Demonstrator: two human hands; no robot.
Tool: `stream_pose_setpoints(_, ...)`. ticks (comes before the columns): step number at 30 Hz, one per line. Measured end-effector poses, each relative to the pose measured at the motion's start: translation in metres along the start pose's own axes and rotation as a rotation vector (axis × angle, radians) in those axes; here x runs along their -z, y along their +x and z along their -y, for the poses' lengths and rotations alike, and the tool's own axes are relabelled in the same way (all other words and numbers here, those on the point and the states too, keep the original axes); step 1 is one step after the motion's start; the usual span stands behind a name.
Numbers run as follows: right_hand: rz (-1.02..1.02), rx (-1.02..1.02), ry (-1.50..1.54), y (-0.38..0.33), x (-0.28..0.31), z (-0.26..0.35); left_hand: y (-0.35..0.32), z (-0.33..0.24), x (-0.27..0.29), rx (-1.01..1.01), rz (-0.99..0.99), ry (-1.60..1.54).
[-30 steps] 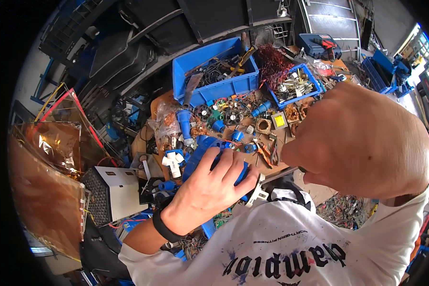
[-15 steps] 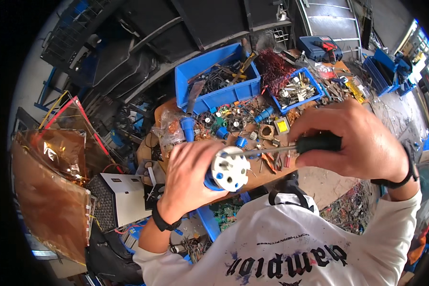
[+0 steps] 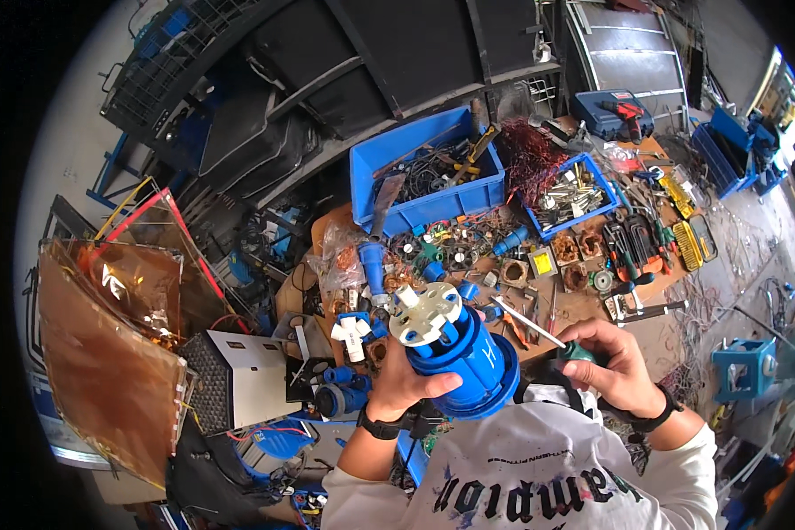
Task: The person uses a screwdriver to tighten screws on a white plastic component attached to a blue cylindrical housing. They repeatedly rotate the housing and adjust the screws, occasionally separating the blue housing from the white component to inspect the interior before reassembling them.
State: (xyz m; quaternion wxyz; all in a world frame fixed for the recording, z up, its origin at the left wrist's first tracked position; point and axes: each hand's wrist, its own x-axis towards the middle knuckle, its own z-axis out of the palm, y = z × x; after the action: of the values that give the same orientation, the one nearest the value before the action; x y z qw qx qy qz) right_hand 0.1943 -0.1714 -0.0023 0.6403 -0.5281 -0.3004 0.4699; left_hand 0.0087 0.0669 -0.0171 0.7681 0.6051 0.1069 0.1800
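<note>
My left hand (image 3: 401,382) is closed round a blue industrial plug (image 3: 468,371), its thumb lying along the side. A cream insert (image 3: 425,316) with several holes and a raised stub sits at the plug's upper end, partly lifted clear of the blue body and tilted toward me. To the right, my right hand (image 3: 629,360) grips a screwdriver (image 3: 530,321) by its dark green handle. The metal shaft points up and left, with its tip apart from the plug. Most of the left hand's fingers are hidden behind the plug.
A workbench (image 3: 539,355) carries loose connector parts, a large blue crate (image 3: 433,209) of scrap and a small blue tray (image 3: 566,231) of metal pieces. Pliers and tools (image 3: 636,243) lie at its right. A white box (image 3: 246,375) and brown sheets (image 3: 106,353) stand at left.
The screwdriver has drawn away from the plug's face, and my right hand has dropped lower. The plug has turned, now showing its blue side and the insert standing out of it.
</note>
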Motion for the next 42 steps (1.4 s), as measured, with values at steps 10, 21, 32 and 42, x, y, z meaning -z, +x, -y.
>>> stream_pose_setpoints(10,-0.024,-0.063,0.133,-0.023,0.032,0.001,0.021,0.035,-0.048,0.119,0.121,-0.539)
stream_pose_setpoints(21,0.038,-0.172,0.202,-0.045,0.107,0.032,0.047,0.041,-0.141,0.162,0.067,-0.652)
stream_pose_setpoints(32,0.216,-0.216,0.285,-0.055,0.175,0.042,0.051,0.05,-0.181,0.209,0.058,-0.578)
stream_pose_setpoints(42,0.418,-0.37,0.496,-0.041,0.201,0.055,0.056,0.046,-0.184,0.178,0.122,-0.628)
